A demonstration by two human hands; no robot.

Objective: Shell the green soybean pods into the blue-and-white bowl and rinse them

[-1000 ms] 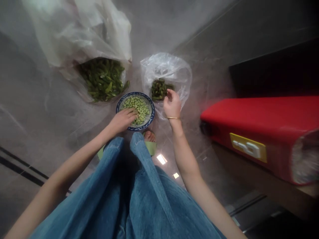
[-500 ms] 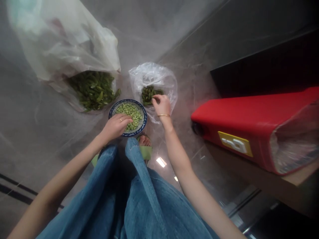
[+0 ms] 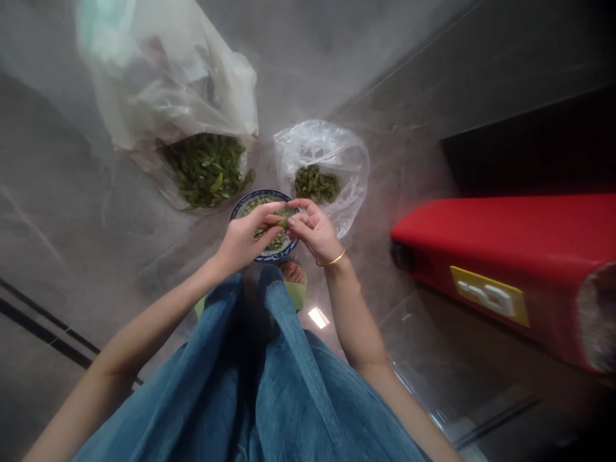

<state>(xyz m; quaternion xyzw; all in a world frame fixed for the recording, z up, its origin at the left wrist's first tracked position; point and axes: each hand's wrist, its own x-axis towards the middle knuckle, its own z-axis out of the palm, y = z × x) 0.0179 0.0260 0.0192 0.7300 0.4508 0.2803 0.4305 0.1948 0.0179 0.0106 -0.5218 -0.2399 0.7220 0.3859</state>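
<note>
Above a blue-and-white bowl (image 3: 272, 257), my two hands meet at the fingertips. Between them is a small green bean pod (image 3: 283, 223). My left hand (image 3: 248, 236) pinches it from one side, thumb and fingers close together. From the other side my right hand (image 3: 317, 235), with a gold bangle at the wrist, grips it too. Shelled green beans (image 3: 255, 204) lie in the bowl, partly covered by my hands. Just beyond my right hand, a clear plastic bag (image 3: 353, 163) lies spread out with a pile of green pods (image 3: 315, 184) on it.
A large whitish plastic bag (image 3: 178, 90) stands at the upper left, its mouth full of green pods or hulls (image 3: 209, 173). On the right is a red bin-like container (image 3: 505, 224) with a yellow label. My slippered foot (image 3: 294, 276) is close below the bowl.
My right hand has come from the pods on the clear bag to the bowl. The left has lifted from the beans to meet it at a pod. The view has shifted left.
</note>
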